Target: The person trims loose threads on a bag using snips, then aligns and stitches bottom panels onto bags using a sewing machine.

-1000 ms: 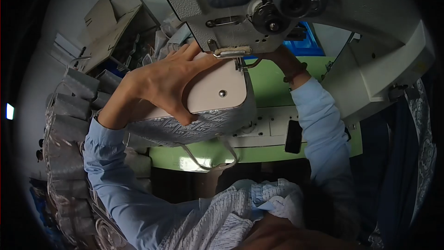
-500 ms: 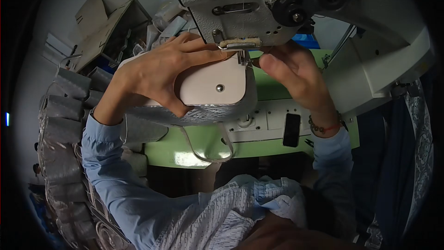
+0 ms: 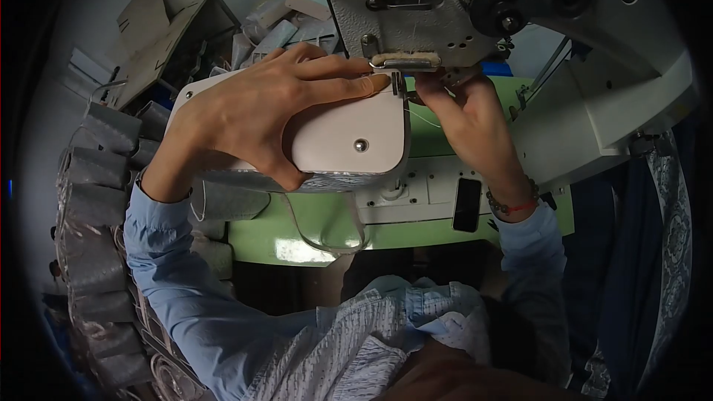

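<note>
A bag [image 3: 345, 130] with a pale smooth top, round metal studs and patterned grey sides sits under the head of a sewing machine [image 3: 405, 26]. Spread across its top lies my left hand [image 3: 256, 104], thumb over the front edge and fingertips close to the presser foot [image 3: 397, 83]. To the right of the foot is my right hand [image 3: 475, 108], thumb and fingers drawn together; what they hold, if anything, is too small to tell. A thin white thread [image 3: 423, 117] runs between the foot and this hand. The bag's strap [image 3: 319, 241] hangs toward me.
On the machine bed lies a black phone [image 3: 466, 206], beside my right wrist. The green table [image 3: 252, 230] extends under the machine. Grey pieces [image 3: 96, 252] are stacked down the left side. A cardboard box [image 3: 160, 44] and plastic-wrapped items [image 3: 278, 18] stand at the back left.
My right hand has come from behind the machine head to beside the presser foot, and its fingers have closed together. The camera view has shifted. My left hand stays on the bag.
</note>
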Tool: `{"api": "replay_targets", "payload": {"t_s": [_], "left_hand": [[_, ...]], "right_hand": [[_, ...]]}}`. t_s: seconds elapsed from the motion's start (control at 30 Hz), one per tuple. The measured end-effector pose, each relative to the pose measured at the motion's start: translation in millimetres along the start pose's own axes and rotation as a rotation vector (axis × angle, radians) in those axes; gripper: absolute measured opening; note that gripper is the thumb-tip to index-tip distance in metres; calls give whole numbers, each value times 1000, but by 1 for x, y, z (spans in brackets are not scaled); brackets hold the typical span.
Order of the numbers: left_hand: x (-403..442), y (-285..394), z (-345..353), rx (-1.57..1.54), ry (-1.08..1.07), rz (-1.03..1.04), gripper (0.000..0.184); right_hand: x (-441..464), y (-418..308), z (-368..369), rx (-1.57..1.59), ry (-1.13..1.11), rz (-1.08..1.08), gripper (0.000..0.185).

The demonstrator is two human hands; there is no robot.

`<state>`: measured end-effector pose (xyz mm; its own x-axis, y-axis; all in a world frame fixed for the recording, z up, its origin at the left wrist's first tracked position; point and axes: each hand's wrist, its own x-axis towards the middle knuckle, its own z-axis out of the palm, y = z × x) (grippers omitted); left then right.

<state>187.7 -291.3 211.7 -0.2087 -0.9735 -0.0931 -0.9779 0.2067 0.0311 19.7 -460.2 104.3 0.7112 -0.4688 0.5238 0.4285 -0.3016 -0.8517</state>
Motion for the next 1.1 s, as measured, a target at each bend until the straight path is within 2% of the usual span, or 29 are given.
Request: {"api": "replay_targets", "payload": {"t_s": [0.4, 0.5, 0.57, 0.6, 0.67, 0.7, 0.8, 1.03, 1.1], "left_hand": [[1, 4, -6, 6, 6, 6, 113], [0, 7, -7, 38, -16, -36, 113], [-2, 10, -5, 51, 14, -39, 112], [-2, 9, -5, 54, 16, -40, 112], [-1, 9, -5, 35, 22, -27, 111], [-2, 9, -5, 37, 25, -26, 111], [-3, 9, -5, 31, 33, -32, 109], [-1, 10, -6, 28, 23, -37, 106], [-1, 11, -6, 32, 13, -54, 106]], "right_hand": [[0, 1, -2, 29, -25, 39, 18], [-3, -1, -2, 85, -56, 73, 29], [-14, -14, 4, 147, -118, 113, 50], [-19, -11, 8, 147, -119, 109, 50], [-28, -1, 13, -117, -218, -123, 68], [-30, -13, 11, 14, -325, 131, 82], [-32, -12, 12, -76, -333, 17, 84], [-31, -9, 11, -113, -329, 16, 82], [-30, 0, 14, -89, -275, -71, 79]]}}
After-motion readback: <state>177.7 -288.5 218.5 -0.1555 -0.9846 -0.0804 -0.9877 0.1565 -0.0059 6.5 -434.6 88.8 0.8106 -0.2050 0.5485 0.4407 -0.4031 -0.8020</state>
